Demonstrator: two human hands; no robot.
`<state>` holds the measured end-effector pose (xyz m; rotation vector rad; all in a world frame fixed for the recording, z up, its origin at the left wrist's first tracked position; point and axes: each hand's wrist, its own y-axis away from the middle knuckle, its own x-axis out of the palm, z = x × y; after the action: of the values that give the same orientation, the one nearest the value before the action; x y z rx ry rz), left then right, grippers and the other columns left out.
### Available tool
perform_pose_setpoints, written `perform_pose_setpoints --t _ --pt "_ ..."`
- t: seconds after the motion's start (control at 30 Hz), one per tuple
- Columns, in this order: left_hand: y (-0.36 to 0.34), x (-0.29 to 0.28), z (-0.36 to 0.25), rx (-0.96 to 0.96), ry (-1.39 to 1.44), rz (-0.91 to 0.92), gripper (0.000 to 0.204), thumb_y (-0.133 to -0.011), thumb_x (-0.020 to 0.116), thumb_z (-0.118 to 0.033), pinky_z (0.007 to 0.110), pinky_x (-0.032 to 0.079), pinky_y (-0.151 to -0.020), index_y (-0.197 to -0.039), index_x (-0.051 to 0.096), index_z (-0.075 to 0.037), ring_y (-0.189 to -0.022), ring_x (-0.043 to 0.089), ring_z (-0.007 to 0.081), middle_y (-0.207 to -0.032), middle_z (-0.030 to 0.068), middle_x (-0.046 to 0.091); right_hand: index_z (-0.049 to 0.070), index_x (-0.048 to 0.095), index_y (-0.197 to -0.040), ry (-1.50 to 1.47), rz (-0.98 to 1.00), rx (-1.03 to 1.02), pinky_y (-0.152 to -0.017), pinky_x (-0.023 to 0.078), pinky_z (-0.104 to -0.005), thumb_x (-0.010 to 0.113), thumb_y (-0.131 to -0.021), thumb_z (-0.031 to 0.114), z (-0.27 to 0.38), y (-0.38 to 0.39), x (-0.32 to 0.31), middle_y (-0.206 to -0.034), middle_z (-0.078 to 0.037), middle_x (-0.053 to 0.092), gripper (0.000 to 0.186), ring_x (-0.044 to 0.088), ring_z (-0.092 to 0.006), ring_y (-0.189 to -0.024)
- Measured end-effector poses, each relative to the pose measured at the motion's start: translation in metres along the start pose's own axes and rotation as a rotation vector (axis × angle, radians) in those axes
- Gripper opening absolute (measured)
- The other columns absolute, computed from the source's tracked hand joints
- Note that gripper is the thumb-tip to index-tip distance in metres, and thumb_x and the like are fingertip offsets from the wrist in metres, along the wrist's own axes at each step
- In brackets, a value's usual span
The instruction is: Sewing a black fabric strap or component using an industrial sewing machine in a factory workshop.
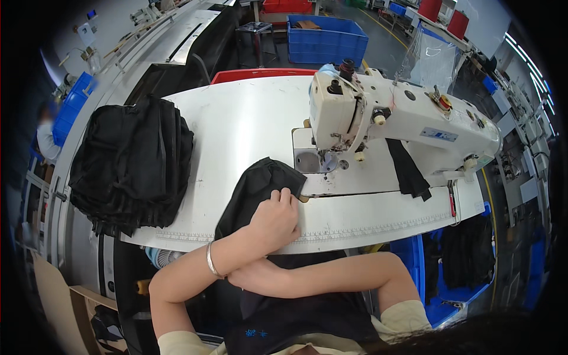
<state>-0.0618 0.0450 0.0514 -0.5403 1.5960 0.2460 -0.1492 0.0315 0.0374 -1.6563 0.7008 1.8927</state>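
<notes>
A black fabric piece [254, 189] lies on the white sewing table, its pointed corner near the machine's needle plate. My left hand [275, 220], with a silver bangle at the wrist, is closed with curled fingers on the fabric's right edge. My right arm crosses beneath the left one. My right hand [258, 278] is at the table's front edge under my left wrist, by the fabric's lower part; its fingers are mostly hidden. The white sewing machine [402, 112] stands just beyond, its needle [323, 158] right of the fabric's tip.
A thick stack of black fabric pieces [127, 165] sits on the table's left. A black strip [408, 168] lies under the machine arm. A ruler scale [367, 229] runs along the front edge. Blue bins hold black cloth [467, 254] at lower right. A blue crate [328, 41] stands behind.
</notes>
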Motion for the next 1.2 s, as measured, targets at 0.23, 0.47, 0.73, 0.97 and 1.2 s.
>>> perform_pose_setpoints --t 0.23,0.47,0.73,0.97,1.2 --pt "0.008 -0.028 0.025 -0.333 0.445 -0.197 0.015 -0.085 0.065 0.001 0.037 0.048 -0.061 -0.1 0.064 0.0 -0.071 0.059 0.0287 -0.085 0.0134 0.053 -0.007 0.06 -0.116 -0.053 -0.71 -0.411 -0.103 0.045 -0.0392 0.057 -0.084 0.024 -0.038 0.078 -0.01 -0.124 -0.022 0.06 0.045 0.054 -0.0307 -0.121" --pt "-0.009 -0.054 0.013 -0.331 -0.035 -0.448 0.011 -0.08 0.066 0.001 0.035 0.048 -0.061 -0.09 0.063 -0.001 -0.074 0.055 0.0251 -0.092 0.0096 0.052 -0.008 0.059 -0.116 0.267 -0.502 0.166 -0.114 0.031 -0.0453 0.057 -0.076 0.012 -0.132 0.048 0.009 -0.128 -0.022 0.056 0.045 0.047 -0.033 -0.128" --pt "-0.09 0.019 0.061 -0.112 0.072 -0.188 0.019 -0.08 0.062 -0.005 0.04 0.05 -0.055 -0.099 0.06 -0.006 -0.072 0.064 0.0299 -0.079 0.0115 0.057 -0.013 0.054 -0.121 -0.309 -0.421 -0.04 -0.117 0.024 -0.0476 0.053 -0.076 0.006 -0.147 0.107 0.019 -0.136 -0.025 0.05 0.049 0.038 -0.0347 -0.136" --pt "-0.125 0.054 0.094 0.181 0.337 -0.319 0.027 -0.078 0.069 -0.011 0.041 0.052 -0.079 -0.105 0.069 -0.007 -0.092 0.064 0.0356 -0.105 0.0149 0.067 -0.01 0.061 -0.113 -0.085 -0.26 0.007 -0.117 0.026 -0.047 0.053 -0.081 0.017 -0.163 0.133 0.008 -0.133 -0.022 0.054 0.043 0.041 -0.0361 -0.135" --pt "-0.144 0.053 0.108 0.112 0.432 -0.087 0.027 -0.08 0.068 -0.009 0.04 0.051 -0.081 -0.106 0.068 -0.006 -0.093 0.063 0.0345 -0.105 0.0149 0.067 -0.008 0.064 -0.106 -0.032 -0.341 0.134 -0.106 0.039 -0.0463 0.056 -0.075 0.017 -0.177 0.124 0.012 -0.114 -0.019 0.061 0.04 0.052 -0.0347 -0.119"
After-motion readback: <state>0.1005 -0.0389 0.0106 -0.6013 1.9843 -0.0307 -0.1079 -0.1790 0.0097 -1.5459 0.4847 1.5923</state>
